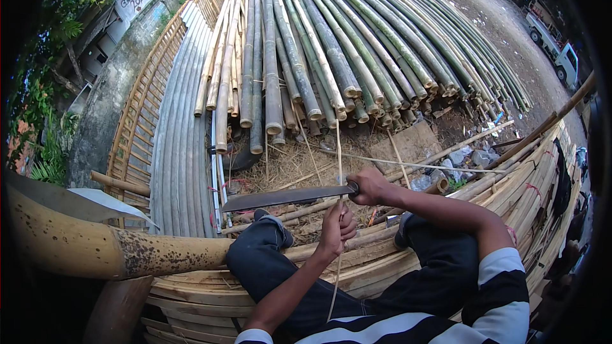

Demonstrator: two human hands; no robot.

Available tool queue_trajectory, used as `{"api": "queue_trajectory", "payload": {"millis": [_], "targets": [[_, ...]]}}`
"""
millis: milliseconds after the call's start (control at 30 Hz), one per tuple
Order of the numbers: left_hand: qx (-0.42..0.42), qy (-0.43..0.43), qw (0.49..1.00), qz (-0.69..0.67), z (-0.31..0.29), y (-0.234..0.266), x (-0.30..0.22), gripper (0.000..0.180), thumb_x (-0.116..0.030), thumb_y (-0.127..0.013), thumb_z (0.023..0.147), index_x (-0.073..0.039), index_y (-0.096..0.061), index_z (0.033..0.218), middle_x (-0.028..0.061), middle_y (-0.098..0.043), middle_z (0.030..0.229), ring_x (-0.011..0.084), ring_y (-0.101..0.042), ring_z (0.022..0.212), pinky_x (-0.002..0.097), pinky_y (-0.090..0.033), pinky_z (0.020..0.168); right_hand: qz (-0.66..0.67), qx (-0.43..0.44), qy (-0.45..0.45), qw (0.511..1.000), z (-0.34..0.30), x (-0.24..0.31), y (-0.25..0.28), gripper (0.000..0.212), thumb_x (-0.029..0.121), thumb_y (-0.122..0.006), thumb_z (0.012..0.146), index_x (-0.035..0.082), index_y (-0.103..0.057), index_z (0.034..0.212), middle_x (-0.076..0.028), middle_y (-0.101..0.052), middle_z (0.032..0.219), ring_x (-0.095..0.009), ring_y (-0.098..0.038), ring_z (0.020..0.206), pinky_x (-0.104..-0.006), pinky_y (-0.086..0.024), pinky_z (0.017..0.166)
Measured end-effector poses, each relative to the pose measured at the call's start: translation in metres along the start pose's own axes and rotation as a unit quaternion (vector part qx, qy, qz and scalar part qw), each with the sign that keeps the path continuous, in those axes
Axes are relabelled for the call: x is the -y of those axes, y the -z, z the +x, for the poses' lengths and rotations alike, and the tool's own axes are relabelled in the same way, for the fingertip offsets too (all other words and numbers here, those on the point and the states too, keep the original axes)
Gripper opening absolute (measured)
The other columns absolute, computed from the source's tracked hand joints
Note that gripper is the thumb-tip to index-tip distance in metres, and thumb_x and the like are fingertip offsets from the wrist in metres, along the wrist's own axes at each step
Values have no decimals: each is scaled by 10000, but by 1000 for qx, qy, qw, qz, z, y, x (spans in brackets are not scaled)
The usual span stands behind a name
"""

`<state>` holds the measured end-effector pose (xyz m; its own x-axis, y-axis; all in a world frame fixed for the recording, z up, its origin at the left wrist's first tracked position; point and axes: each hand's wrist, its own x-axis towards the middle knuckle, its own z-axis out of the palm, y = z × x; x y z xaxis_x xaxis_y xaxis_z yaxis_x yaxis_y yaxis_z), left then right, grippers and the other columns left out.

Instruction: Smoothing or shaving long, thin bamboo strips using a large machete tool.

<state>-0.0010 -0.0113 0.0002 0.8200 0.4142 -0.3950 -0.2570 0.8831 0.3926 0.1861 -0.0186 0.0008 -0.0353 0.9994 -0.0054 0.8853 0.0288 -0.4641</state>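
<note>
My right hand (pixel 370 186) is closed round the handle of a machete, whose long dark blade (pixel 280 198) points left across the front of my knees. Just below the handle, my left hand (pixel 337 228) grips a thin bamboo strip (pixel 339 153). The strip stands lengthwise, running from my lap up toward the ends of the bamboo poles, and it crosses the blade close to the handle. Whether the edge is cutting into the strip cannot be made out.
A big pile of bamboo poles (pixel 331 44) fans out ahead. Split bamboo slats (pixel 376 280) lie stacked beneath and right of me. A thick spotted bamboo pole (pixel 146 253) reaches my left knee. Corrugated sheets (pixel 182 140) and a bamboo fence (pixel 137 114) stand left; a truck (pixel 564 60) is far right.
</note>
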Motion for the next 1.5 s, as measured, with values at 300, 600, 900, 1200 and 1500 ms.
{"api": "queue_trajectory", "payload": {"millis": [300,600,900,1200,1500], "targets": [[81,96,988,-89,16,13,-31,349,-401,-374,990,-148,-394,751,-70,-219,496,40,-190,366,191,-181,312,316,-253,-404,820,-9,-185,61,313,309,-596,724,25,-547,601,-88,-486,500,-208,-509,414,-381,-424,430],[58,27,997,52,18,0,-38,272,-333,-350,1007,-94,-456,934,-59,-230,529,44,-208,388,187,-216,338,480,-211,-480,703,-37,-167,43,380,413,-613,797,74,-480,692,-13,-419,514,-133,-398,378,-293,-338,383],[74,29,995,-54,40,38,-48,262,-332,-366,1002,-105,-449,903,-54,-268,563,37,-205,419,180,-207,365,406,-107,-247,873,-12,-97,52,297,238,-699,792,19,-554,653,-55,-543,532,-123,-519,442,-266,-416,438],[-53,-84,984,150,29,23,-31,251,-292,-364,1006,-107,-415,845,-62,-259,579,28,-218,426,193,-165,370,103,103,-198,969,23,-8,46,765,737,-472,773,-2,-671,757,-130,-544,538,-269,-591,579,-400,-455,601],[-136,-103,944,281,27,25,-9,194,-236,-359,980,-134,-388,817,-68,-292,590,28,-270,419,215,-194,365,-41,89,20,995,22,18,17,799,762,-425,770,-8,-602,646,-192,-541,527,-378,-588,545,-438,-462,526]]}}
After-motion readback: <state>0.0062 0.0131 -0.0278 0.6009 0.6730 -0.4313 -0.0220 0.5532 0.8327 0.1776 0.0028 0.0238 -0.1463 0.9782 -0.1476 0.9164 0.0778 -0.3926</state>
